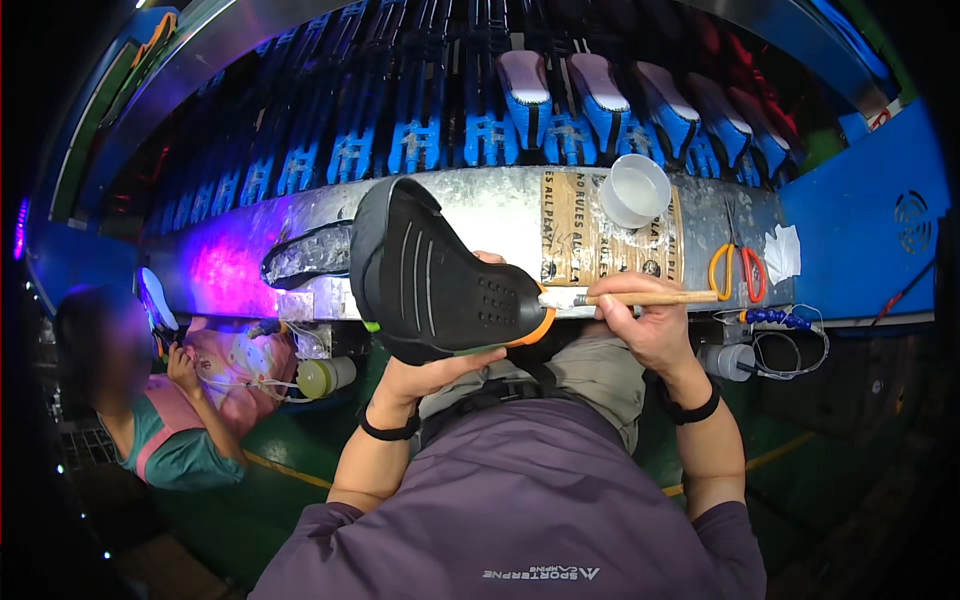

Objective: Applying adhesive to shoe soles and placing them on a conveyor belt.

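Note:
My left hand (440, 372) grips a black shoe (440, 275) from below and behind, its fingers curled around the narrower end. Its dark underside faces me, with light grooves, a dotted patch and an orange edge at the right end. Pinched in my right hand (645, 322) is a wooden-handled brush (670, 297). Its pale bristles meet the shoe's right end by the orange edge. Just beyond my right hand a translucent white cup (637, 190) stands on printed brown cardboard (575, 230). Scissors (737, 270) with orange and red handles lie at the right.
The metal bench (470, 205) carries a dark-rimmed sole-shaped piece (310, 255) at left and crumpled white paper (783, 250) at right. Beyond it are blue racks (415, 140), several holding shoes (605, 95). A co-worker (190, 425) sits at left, holding a shoe.

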A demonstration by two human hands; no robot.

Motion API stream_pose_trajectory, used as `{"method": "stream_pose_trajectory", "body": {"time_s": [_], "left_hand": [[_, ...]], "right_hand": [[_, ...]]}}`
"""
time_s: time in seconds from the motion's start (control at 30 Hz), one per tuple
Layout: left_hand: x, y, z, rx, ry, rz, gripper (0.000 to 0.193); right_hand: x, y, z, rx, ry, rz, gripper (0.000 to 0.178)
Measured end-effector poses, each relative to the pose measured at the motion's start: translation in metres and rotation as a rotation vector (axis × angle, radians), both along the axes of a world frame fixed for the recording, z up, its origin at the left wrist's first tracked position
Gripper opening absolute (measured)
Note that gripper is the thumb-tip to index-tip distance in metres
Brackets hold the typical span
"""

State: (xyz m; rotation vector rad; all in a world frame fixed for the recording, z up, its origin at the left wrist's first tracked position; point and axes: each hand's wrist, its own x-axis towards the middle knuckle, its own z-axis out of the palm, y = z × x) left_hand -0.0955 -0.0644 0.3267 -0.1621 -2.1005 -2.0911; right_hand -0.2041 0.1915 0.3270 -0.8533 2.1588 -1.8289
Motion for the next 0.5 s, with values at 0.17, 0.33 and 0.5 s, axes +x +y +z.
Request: {"method": "stream_pose_trajectory", "body": {"time_s": [0.17, 0.33, 0.5], "left_hand": [[0.000, 0.004, -0.008, -0.163, 0.093, 0.053, 0.081], [0.002, 0.007, -0.020, -0.003, 0.182, 0.006, 0.071], [0.000, 0.012, -0.040, -0.026, 0.316, 0.051, 0.066]], "right_hand": [[0.014, 0.002, 0.003, 0.071, 0.017, -0.073, 0.010], [0.028, -0.003, 0.004, 0.070, -0.082, -0.114, 0.010], [0.030, -0.010, 0.000, -0.103, -0.311, -0.129, 0.012]]}}
